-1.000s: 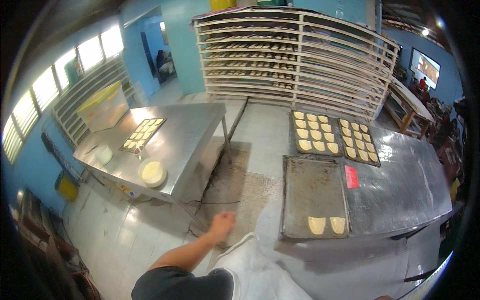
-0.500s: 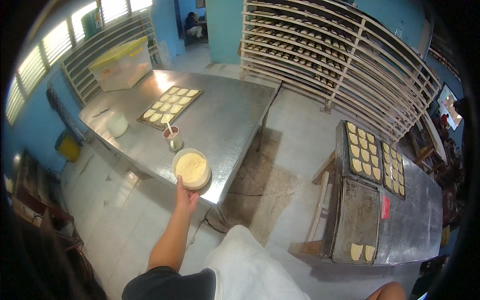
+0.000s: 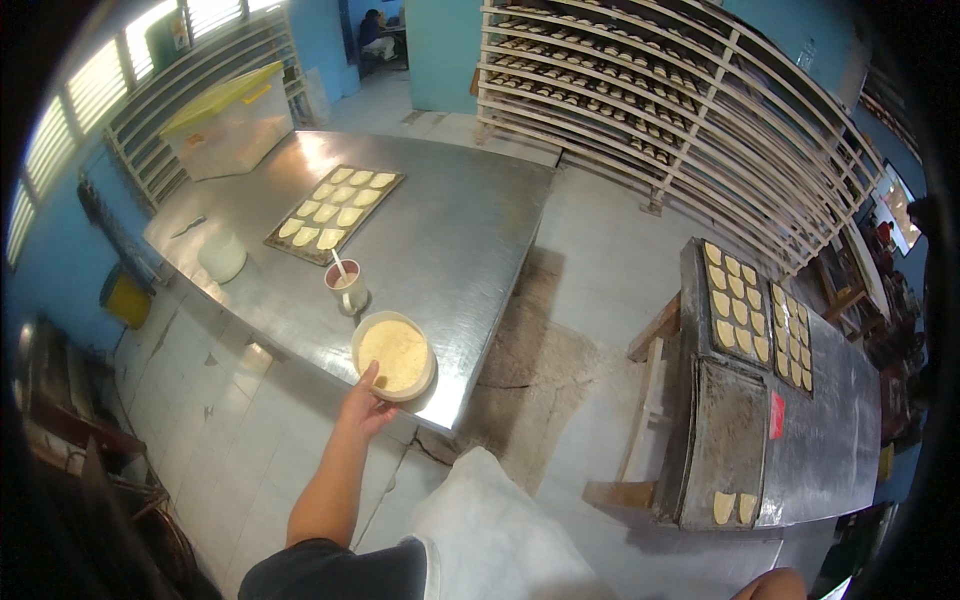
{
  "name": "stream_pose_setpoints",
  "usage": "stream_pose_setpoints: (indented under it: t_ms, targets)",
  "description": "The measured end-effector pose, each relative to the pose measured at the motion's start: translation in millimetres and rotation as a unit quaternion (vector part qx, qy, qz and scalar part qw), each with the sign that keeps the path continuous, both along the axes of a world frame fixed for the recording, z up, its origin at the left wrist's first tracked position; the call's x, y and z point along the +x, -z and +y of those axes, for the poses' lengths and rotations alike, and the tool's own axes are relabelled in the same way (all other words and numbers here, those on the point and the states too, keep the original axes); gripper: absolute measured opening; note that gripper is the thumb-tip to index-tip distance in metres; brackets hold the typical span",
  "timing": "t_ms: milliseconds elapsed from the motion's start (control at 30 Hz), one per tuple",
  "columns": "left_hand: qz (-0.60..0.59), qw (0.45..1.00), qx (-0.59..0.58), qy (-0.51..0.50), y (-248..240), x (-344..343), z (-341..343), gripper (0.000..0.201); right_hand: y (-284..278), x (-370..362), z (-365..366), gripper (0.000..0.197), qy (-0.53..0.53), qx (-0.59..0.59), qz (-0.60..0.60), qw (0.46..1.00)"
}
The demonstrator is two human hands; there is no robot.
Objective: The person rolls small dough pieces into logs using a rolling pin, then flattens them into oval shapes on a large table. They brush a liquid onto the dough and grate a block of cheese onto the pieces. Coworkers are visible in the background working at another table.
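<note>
My left hand (image 3: 365,405) grips the near rim of a round cream bowl (image 3: 395,355) filled with pale yellow crumbs. The bowl stands near the front edge of a steel table (image 3: 460,230). Just behind the bowl is a small cup (image 3: 347,287) with a spoon in it. Farther back lies a dark tray (image 3: 335,208) with rows of pale dough pieces. Only a bit of my right arm (image 3: 768,585) shows at the lower edge; the hand itself is out of sight.
A white tub (image 3: 222,255) and a clear bin with a yellow lid (image 3: 230,120) stand on the table's left. A tall rack of trays (image 3: 680,100) fills the back. To the right, a second table (image 3: 830,440) carries trays of dough (image 3: 755,320) and a nearly bare tray (image 3: 730,455).
The view swung left from the right-hand table to the steel table. My left hand, free over the floor before, now holds the bowl's rim.
</note>
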State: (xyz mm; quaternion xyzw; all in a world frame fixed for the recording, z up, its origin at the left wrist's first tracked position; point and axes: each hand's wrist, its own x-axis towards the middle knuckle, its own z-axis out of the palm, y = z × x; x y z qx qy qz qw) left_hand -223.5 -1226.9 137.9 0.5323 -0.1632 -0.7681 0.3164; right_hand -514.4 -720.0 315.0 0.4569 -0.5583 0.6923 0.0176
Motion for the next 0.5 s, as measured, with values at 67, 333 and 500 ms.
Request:
stream_pose_setpoints:
  t_ms: [67, 333, 500]
  targets:
    - [0.013, 1.0, -0.011, 0.007, 21, 13, -11, 0.065, -1, 1, -6, 0.045, -0.012, -0.008, 0.002, 1.0]
    - [0.148, 0.989, -0.02, -0.022, 52, 40, 0, 0.065, 13, -6, -19, 0.051, -0.047, -0.029, -0.009, 0.998]
    - [0.213, 0.967, -0.112, 0.083, 37, 30, 23, 0.076, 63, -8, -42, 0.053, 0.049, 0.224, -0.213, 0.95]
